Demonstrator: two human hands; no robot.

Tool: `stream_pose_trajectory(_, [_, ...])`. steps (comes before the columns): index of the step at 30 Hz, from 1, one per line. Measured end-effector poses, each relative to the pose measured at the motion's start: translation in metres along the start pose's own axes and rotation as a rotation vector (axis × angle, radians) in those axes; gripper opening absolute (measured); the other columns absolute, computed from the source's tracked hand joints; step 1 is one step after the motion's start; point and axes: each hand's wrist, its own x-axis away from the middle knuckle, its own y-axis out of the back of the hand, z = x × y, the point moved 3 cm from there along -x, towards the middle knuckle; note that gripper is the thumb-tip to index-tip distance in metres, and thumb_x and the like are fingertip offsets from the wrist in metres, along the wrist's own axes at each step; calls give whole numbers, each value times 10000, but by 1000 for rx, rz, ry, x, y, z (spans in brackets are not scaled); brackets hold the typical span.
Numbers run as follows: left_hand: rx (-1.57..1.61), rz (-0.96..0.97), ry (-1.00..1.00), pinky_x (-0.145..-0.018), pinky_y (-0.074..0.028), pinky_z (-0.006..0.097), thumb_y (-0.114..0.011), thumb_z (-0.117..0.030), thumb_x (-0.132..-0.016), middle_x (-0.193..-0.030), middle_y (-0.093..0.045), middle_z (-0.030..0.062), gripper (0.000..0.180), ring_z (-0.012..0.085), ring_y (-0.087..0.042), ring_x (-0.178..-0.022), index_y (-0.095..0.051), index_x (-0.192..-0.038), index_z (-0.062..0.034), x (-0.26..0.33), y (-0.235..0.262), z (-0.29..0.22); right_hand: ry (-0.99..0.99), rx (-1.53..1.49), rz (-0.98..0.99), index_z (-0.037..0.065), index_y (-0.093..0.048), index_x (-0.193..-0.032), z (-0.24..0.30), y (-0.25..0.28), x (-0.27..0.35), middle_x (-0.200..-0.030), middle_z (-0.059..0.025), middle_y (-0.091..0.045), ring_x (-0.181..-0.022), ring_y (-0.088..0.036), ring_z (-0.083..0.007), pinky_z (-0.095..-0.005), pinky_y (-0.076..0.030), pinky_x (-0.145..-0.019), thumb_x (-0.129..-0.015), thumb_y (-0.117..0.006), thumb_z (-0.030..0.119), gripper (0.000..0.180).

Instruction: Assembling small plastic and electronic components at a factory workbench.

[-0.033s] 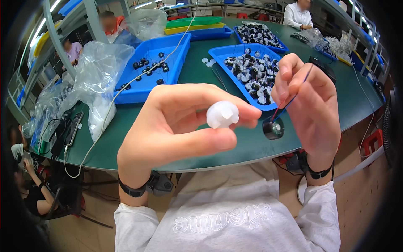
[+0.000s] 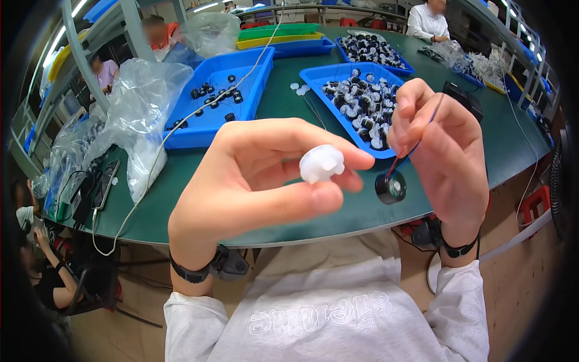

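Between the thumb and fingers of my left hand (image 2: 253, 175) is a small white plastic cap (image 2: 321, 164) with short prongs, tilted with its prongs toward me. My right hand (image 2: 446, 145) pinches thin red and blue wires (image 2: 412, 149). From these wires hangs a short black cylinder (image 2: 390, 188), its face with a pale, shiny centre turned toward me. The cylinder hangs just to the right of the cap, apart from it. Both hands are held above the near edge of the green table (image 2: 265, 220).
A blue tray (image 2: 181, 140) with several black cylinders stands at left. Beyond my hands, another blue tray (image 2: 313, 73) is heaped with black and white parts. A clear plastic bag (image 2: 142, 102), phone (image 2: 108, 184) and white cable (image 2: 161, 145) lie at left. Co-workers sit farther back.
The white cap has tilted and shifted slightly right in my left hand. The black cylinder has swung a little left and down on its wires.
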Motion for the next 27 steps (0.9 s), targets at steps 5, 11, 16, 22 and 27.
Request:
stream_pose_trajectory(5, [-10, -68, 246, -581, -394, 193, -491, -97, -903, -737, -535, -8, 322, 49, -503, -659, -516, -1190, 46, -5, 1, 6, -103, 12, -15, 21, -585, -795, -4, -5, 3, -972, -103, -480, -776, -484, -117, -242, -392, -716, -795, -604, 121, 101])
stream_pose_trajectory(11, [13, -144, 236, -593, -363, 185, -452, -135, -921, -746, -502, 3, 359, 57, -442, -667, -482, -1224, 55, -5, 6, 9, -202, 36, -24, 20, -611, -813, -4, -8, 2, -975, -101, -511, -858, -513, -124, -247, -415, -753, -798, -608, 107, 88])
stream_pose_trajectory(16, [103, -47, 127, -588, -401, 211, -433, -174, -927, -812, -545, 63, 421, 89, -478, -652, -422, -1256, 89, -3, 2, 6, -253, 5, 37, 21, -616, -814, -11, -4, 1, -990, -102, -523, -899, -518, -146, -282, -431, -779, -831, -595, 118, 101])
stream_pose_trajectory(22, [125, -59, 64, -623, -464, 242, -517, -145, -882, -859, -598, 135, 453, 147, -566, -670, -367, -1246, 81, -4, -5, 1, -285, -25, 54, 19, -621, -761, -12, -5, 5, -1076, -130, -526, -947, -524, -184, -345, -430, -842, -823, -605, 131, 129])
stream_pose_trajectory(27, [137, -122, 46, -625, -491, 266, -641, -85, -789, -865, -607, 161, 408, 181, -609, -705, -416, -1109, 31, -5, -8, -1, -282, -31, 67, 22, -627, -698, -5, -9, 7, -1186, -185, -496, -1060, -513, -239, -399, -406, -907, -767, -627, 107, 109])
